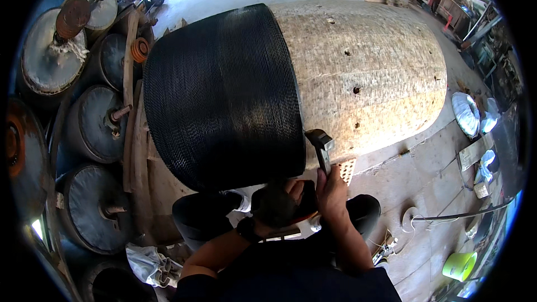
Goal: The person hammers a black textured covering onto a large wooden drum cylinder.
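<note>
A large drum of pale, speckled wood lies on its side before me, with several small holes. Its left part is covered by a black, finely ridged wrapping that looks wound on. My right hand is closed round the handle of a hammer, whose metal head is up beside the wrapping's right edge. Close under the drum, my left hand is dark and partly shadowed, its fingers curled. What they hold, if anything, is hidden. A dark, open container with an orange rim sits just below the hands.
Several drums with metal shafts stack along the left, beside upright wooden planks. On the right floor are a white bundle, a round disc with a cord and a lime-green bucket. A pale cloth sack lies at lower left.
</note>
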